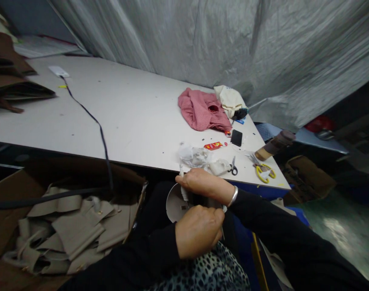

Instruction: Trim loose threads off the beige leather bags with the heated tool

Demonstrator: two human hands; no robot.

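My right hand (204,184), with a silver bangle at its wrist, is closed around a slim white tool (183,192) with a thin pointed end that reaches up past the table edge. Just below it, my left hand (199,230) is a closed fist, knuckles up. A small white end shows beside the fist, but what it grips is hidden. Between and left of the hands, over my lap, is a curved light beige piece (173,203) with a small metal fitting. Its far part is covered by my hands.
On the white table (136,109) lie crumpled clear plastic bags (199,157), small black scissors (233,167), yellow-handled scissors (265,173), a red packet (213,146), pink cloth (199,109) and a bottle (275,144). Left below stands a carton of beige strap pieces (78,226); a black cable (102,137) hangs over the edge.
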